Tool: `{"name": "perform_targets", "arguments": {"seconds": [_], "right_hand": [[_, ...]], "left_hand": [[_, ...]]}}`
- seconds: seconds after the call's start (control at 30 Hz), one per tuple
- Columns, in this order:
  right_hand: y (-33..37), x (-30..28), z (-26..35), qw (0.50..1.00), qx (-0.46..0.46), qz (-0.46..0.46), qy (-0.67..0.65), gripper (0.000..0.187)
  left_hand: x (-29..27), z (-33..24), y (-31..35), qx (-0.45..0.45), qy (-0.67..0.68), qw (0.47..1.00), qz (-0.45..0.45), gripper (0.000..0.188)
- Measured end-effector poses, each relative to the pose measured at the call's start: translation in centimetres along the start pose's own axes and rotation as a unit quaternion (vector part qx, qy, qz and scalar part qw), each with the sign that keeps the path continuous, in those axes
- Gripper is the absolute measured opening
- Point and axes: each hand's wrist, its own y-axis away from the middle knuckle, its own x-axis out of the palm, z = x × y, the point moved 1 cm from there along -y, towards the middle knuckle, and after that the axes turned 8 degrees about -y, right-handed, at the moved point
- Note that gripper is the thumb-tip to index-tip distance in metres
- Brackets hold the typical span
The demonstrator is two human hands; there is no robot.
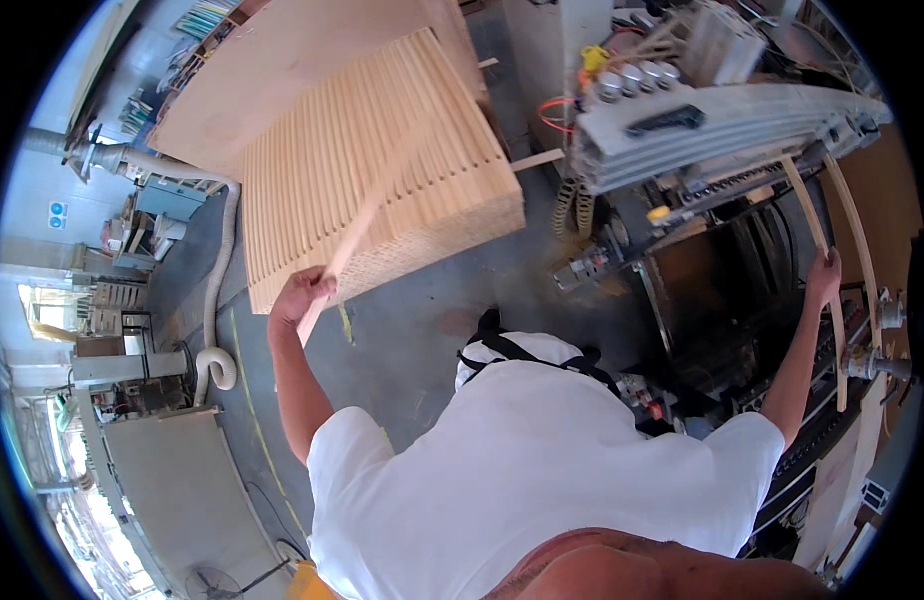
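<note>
The person stands between the stack [312, 150] and the machine [717, 265], with a wooden piece in each hand. The left hand [307, 290] has its thumb and fingers closed round the left strip [367, 205] close to its near end; the right hand [824, 275] is wrapped about the right strip [810, 210] near mid-length. Neither grip shows any slack.

Handling two long pieces at once calls for care, as it looks. With so much of the left strip reaching out past the fingers, a firm pinch and a level wrist should stop the far end from dipping into the stack's grooves. The right strip, held nearer its balance point, should need only a light grip, with its tips watched against the metal parts around it.

The left strip's long axis slants over the stack: the near end lies by the hand, the far end points away and to the right, crossing the stacked pieces, which run away with a slight lean to the left. The right strip runs nearly fore and aft over the machine's right part, its far end leaning left; so close to the bent rim, whether it touches the machine is hard to tell.
</note>
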Motion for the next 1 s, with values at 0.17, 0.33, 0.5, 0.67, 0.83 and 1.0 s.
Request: {"name": "perform_targets", "arguments": {"seconds": [0.17, 0.33, 0.5, 0.67, 0.83, 1.0], "right_hand": [[12.3, 3.3, 9.7, 0.982, -0.019, 0.032, -0.187, 0.034], [26.8, 6.0, 16.8, 0.944, 0.071, 0.159, -0.281, 0.028], [36.3, 4.8, 22.8, 0.945, 0.112, 0.214, -0.221, 0.026], [41.0, 0.5, 23.2, 0.960, 0.154, 0.174, -0.156, 0.026], [47.8, -4.0, 20.7, 0.957, 0.222, 0.122, -0.138, 0.026], [54.1, -6.1, 22.6, 0.954, 0.241, 0.104, -0.148, 0.025]], "left_hand": [[-8.7, 3.6, -9.4, -0.007, 0.086, 0.985, -0.150, 0.026], [-15.4, 6.9, -21.9, -0.054, -0.075, 0.964, -0.249, 0.043], [-18.5, 10.5, -29.9, -0.109, -0.192, 0.926, -0.307, 0.071], [-16.8, 8.6, -34.3, -0.082, -0.203, 0.939, -0.266, 0.055], [-12.8, 5.6, -36.3, -0.065, -0.197, 0.950, -0.233, 0.042], [-16.1, 13.7, -36.5, 0.147, -0.439, 0.853, -0.240, 0.065]]}}
